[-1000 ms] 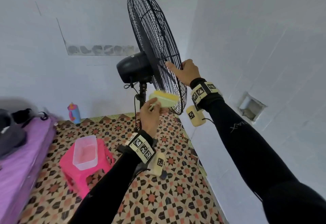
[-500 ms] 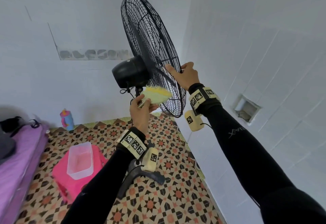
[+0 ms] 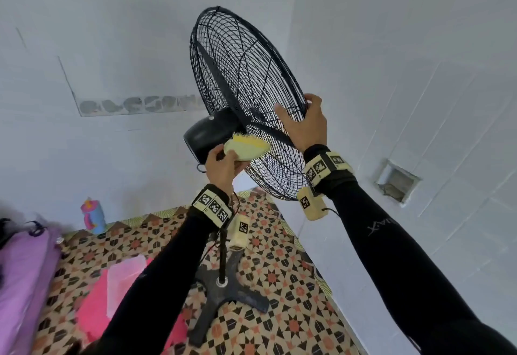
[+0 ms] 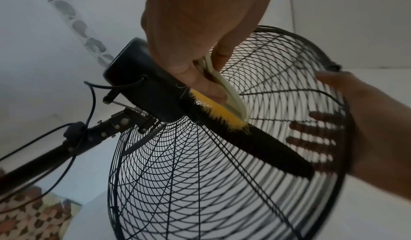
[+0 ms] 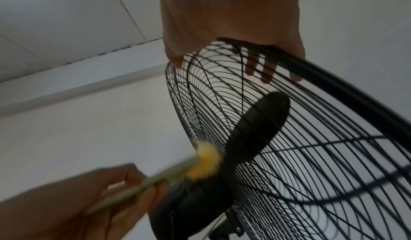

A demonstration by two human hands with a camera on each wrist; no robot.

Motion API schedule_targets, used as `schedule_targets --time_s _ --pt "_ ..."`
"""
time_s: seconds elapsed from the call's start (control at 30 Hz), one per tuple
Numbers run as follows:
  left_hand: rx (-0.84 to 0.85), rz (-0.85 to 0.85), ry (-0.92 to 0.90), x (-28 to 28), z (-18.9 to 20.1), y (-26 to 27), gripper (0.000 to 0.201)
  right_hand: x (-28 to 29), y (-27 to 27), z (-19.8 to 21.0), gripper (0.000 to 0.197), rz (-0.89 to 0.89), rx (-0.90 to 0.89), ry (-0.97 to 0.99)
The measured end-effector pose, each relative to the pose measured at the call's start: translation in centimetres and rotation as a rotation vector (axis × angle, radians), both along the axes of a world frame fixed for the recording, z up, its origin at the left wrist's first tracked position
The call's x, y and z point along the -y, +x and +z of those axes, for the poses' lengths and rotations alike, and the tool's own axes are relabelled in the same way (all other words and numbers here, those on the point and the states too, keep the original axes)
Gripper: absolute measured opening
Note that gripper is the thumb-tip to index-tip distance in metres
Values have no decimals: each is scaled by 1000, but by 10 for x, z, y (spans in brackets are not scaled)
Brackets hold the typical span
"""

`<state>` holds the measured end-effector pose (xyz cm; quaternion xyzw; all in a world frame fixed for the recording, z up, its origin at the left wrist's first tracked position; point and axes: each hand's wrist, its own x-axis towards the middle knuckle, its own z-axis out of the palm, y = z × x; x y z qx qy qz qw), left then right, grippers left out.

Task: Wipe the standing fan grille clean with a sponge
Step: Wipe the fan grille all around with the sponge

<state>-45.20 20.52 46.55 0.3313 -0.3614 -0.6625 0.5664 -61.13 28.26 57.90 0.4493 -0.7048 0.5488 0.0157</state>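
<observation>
Head view: left hand (image 3: 222, 168) pinches the yellow sponge (image 3: 246, 148), its frayed edge pressed on the rear of the black fan grille (image 3: 240, 74) beside the motor housing (image 3: 204, 137). Right hand (image 3: 305, 125) clasps the grille's rim, fingers curled over the front wires. Fan base (image 3: 223, 296) stands on the patterned floor (image 3: 279, 270).

Black wire grille (image 3: 246, 80), fuzzy sponge (image 3: 247, 149)

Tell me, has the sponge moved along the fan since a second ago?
Yes. The left hand has carried the sponge up from below the black motor housing to beside it, against the back of the grille.
</observation>
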Motion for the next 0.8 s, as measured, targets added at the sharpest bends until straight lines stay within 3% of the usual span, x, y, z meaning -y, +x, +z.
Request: schedule_targets --time_s 0.17,0.37,0.43,0.6,0.73,0.8 --pt "-103 -152 56 50 20 1 27 9 -2 -11 82 -96 -24 -61" --pt "-47 -309 189 87 4 0 9 11 -14 -12 69 -154 -67 -95" --pt "-36 -298 183 93 -3 0 4 15 -18 -11 69 -174 -88 -105" --pt "-14 -181 104 96 -13 -12 27 18 -20 -8 65 -196 -109 -116" --pt "-219 -143 65 85 1 -25 31 19 -19 -6 63 -210 -101 -122" --pt "-288 -161 13 79 6 -31 22 19 -17 -6 62 -214 -93 -115"
